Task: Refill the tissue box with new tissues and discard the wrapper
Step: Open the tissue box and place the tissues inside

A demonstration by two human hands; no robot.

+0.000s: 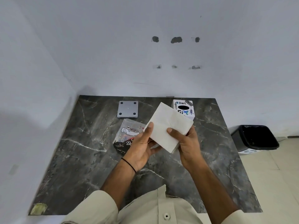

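Observation:
A square stack of white tissues [168, 125] is held tilted above the dark marble table [77, 159]. My left hand [140, 146] grips its lower left edge, thumb on top. My right hand [186, 143] holds its lower right side, thumb pressed on the top sheet. The empty clear-and-black plastic wrapper [127, 135] lies flat on the table just left of my left hand. A white tissue box [183, 105] with stickers and a dark oval opening stands at the back right, partly hidden by the stack. A grey square base plate [127, 109] with corner feet lies at the back, apart from the box.
A black waste bin [255, 138] with a dark liner stands on the tiled floor to the right of the table. White walls close in the table at the back and left. A yellowish patch [38, 208] marks the table's front left corner.

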